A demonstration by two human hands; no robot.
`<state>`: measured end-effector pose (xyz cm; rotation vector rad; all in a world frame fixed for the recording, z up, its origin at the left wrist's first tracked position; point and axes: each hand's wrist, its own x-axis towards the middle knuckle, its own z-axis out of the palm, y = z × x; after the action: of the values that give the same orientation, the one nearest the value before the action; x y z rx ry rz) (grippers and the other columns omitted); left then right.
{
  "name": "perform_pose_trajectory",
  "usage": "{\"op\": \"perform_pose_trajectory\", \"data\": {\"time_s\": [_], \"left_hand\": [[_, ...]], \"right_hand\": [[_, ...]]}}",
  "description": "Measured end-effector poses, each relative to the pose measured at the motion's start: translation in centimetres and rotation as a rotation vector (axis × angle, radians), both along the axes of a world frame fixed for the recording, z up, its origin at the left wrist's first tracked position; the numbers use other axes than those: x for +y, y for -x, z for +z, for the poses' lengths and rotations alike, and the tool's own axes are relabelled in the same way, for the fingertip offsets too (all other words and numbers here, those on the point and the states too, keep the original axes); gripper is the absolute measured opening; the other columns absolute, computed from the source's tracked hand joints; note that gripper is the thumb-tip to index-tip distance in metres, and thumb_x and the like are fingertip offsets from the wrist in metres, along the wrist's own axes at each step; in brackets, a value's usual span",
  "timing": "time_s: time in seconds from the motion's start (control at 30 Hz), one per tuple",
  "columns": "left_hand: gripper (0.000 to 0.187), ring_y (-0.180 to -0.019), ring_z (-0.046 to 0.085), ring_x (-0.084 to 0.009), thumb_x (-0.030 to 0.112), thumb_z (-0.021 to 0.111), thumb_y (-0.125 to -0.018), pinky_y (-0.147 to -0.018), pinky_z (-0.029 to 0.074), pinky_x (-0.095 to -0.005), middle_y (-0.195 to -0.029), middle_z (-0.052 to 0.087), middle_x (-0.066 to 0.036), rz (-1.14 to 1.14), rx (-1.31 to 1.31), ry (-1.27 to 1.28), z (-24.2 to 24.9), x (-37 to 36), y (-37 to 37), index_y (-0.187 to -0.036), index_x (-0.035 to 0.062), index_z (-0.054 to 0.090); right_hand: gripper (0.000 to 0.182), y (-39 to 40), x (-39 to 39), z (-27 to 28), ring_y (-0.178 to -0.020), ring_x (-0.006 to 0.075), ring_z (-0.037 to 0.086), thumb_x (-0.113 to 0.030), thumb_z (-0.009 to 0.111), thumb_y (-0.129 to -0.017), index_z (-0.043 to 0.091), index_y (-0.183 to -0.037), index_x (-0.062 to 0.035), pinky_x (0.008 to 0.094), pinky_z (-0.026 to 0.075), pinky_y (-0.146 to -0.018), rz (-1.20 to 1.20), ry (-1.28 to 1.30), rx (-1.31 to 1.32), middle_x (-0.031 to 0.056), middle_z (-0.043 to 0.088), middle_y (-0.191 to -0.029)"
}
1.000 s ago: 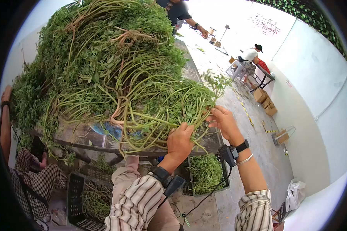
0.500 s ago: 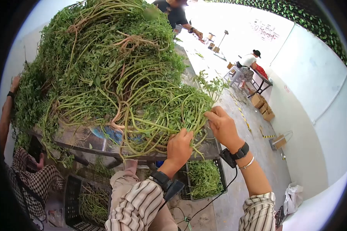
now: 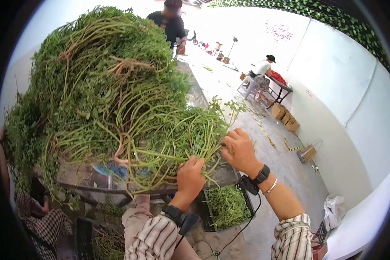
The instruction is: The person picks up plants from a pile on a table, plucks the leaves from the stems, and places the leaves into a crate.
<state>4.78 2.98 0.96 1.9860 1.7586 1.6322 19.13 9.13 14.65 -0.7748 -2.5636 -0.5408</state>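
A tall heap of leafy green plants (image 3: pixel 130 108) with long pale stems and pinkish roots covers the dark tabletop (image 3: pixel 78 173). At its near right corner, my left hand (image 3: pixel 190 177) is closed around green stems, with cut or loose ends poking out beside it. Just right of it, my right hand (image 3: pixel 242 151) pinches stems at the heap's edge, its fingertips bent inward. A leafy sprig (image 3: pixel 229 108) rises above that hand. Exactly which stems lie inside each fist is partly hidden by the fingers.
Below the table stand a black crate (image 3: pixel 227 206) of green sprigs and another dark crate (image 3: pixel 83 238) with stems. A person (image 3: pixel 171 24) stands behind the heap; another sits at a small table (image 3: pixel 284 89) with red material. A third person's checked trousers (image 3: pixel 54 227) show at left.
The view has shifted, so the heap sits lower and further left. Both my hands stay at the stems. The standing person's outstretched arm has dropped toward the body.
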Motion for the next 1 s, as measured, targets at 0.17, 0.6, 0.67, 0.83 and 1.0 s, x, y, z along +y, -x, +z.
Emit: {"op": "perform_pose_trajectory", "data": {"time_s": [0.17, 0.6, 0.67, 0.83, 1.0], "left_hand": [[0.029, -0.081, 0.054, -0.0349, 0.001, 0.063, -0.072, -0.074, 0.042, -0.0457, -0.087, 0.051, -0.011, -0.011, 0.05, 0.026, 0.3, -0.5, 0.5, -0.1, 0.0072, 0.063], [0.033, -0.078, 0.052, -0.0357, 0.0, 0.066, -0.068, -0.073, 0.042, -0.0443, -0.087, 0.05, -0.01, -0.029, 0.041, -0.008, 0.0, -0.3, 0.4, -0.099, 0.0082, 0.061], [0.033, -0.078, 0.052, -0.0355, 0.0, 0.066, -0.068, -0.073, 0.041, -0.0442, -0.087, 0.05, -0.01, -0.029, 0.035, -0.02, -0.1, -0.2, 0.4, -0.099, 0.0082, 0.061], [0.029, -0.079, 0.052, -0.0348, 0.001, 0.065, -0.069, -0.074, 0.041, -0.0432, -0.086, 0.05, -0.009, 0.004, 0.06, -0.048, -0.8, 0.0, 0.1, -0.096, 0.0093, 0.06], [0.04, -0.079, 0.051, -0.0352, -0.002, 0.066, -0.073, -0.074, 0.043, -0.0468, -0.091, 0.051, -0.007, -0.051, 0.068, 0.072, 0.0, -0.4, 0.5, -0.111, 0.0104, 0.062]], "right_hand": [[0.009, 0.9, 1.2, -2.1, -0.074, 0.0315, 0.053, -0.008, 0.053, -0.075, 0.055, -0.078, 0.001, 0.0391, 0.045, -0.067, -0.05, 0.359, 0.578, 0.015, 0.054, -0.075], [0.013, 2.7, 0.9, -0.4, -0.07, 0.0286, 0.063, -0.01, 0.059, -0.075, 0.065, -0.086, -0.0082, 0.0381, 0.05, -0.06, -0.041, 0.153, -0.218, 0.0097, 0.062, -0.077], [0.009, 3.3, 0.7, -0.3, -0.076, 0.0268, 0.065, -0.008, 0.064, -0.067, 0.065, -0.076, -0.0077, 0.0364, 0.052, -0.061, -0.141, 0.117, -0.449, 0.0087, 0.061, -0.077], [0.007, 3.1, 1.3, -1.0, -0.075, 0.0266, 0.065, -0.007, 0.064, -0.068, 0.065, -0.075, -0.0072, 0.0359, 0.052, -0.061, -0.089, 0.104, -0.445, 0.0096, 0.06, -0.08], [0.013, 3.2, 1.0, -1.2, -0.079, 0.0292, 0.062, -0.008, 0.06, -0.072, 0.062, -0.085, -0.0059, 0.0384, 0.05, -0.064, -0.033, 0.186, -0.225, 0.0106, 0.058, -0.087]]}}
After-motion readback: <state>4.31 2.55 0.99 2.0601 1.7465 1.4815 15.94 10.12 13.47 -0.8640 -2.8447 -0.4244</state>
